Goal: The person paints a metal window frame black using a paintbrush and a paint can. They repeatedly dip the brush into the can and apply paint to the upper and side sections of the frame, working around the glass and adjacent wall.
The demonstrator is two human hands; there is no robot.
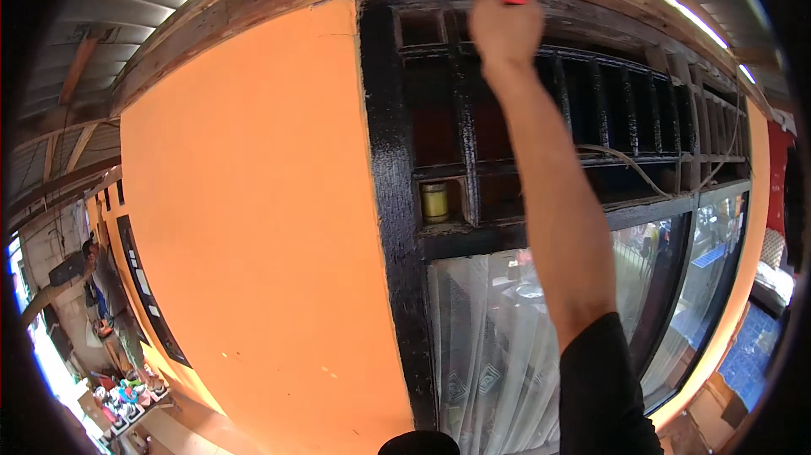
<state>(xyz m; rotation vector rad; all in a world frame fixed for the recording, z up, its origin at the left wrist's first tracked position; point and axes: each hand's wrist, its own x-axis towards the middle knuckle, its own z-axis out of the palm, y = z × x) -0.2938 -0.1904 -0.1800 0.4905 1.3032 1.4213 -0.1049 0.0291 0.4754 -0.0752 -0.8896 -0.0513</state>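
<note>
A thin red-handled brush [513, 0], up at the top of the glossy black wooden window frame [390, 159] beside the orange wall [253, 201], is gripped in the closed fingers of the raised right hand [504, 26].

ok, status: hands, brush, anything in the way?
Right hand raised, gripping red-handled brush at top of black window frame. Left hand out of view. Yellow can on ledge below, clear.

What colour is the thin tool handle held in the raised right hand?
Red; the thin tool handle sticks out of the right hand, seen in the head view.
</note>
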